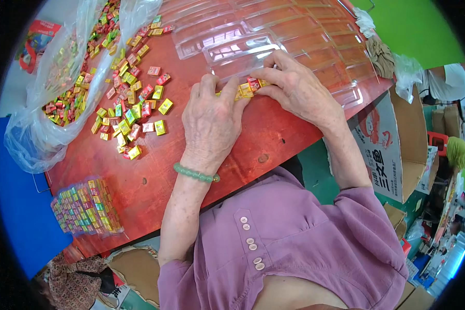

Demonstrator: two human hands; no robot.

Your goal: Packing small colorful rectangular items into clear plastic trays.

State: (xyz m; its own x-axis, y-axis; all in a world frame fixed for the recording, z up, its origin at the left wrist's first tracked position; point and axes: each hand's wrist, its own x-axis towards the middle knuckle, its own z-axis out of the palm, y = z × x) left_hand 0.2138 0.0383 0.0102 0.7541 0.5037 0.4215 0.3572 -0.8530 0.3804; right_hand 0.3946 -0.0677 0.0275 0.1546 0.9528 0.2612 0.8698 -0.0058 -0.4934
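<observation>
A short row of small yellow and red wrapped blocks (245, 90) lies between my two hands, close to the near side of the clear plastic trays. My left hand (210, 116), with a green bead bracelet at the wrist, has its fingers closed on the row's left end. At the other end, the thumb and fingers of my right hand (297, 89) pinch the row. Fingertips hide part of it. To the left of my left hand, a loose heap of similar red, yellow and green blocks (129, 116) spreads over the red tabletop (232, 163).
Empty clear trays (315, 39) cover the table's far right. An open plastic bag (28, 147) full of blocks lies at the far left. Filled trays (85, 206) sit at the near left corner. A cardboard box (385, 147) stands beyond the right edge, below crumpled cloth (381, 58).
</observation>
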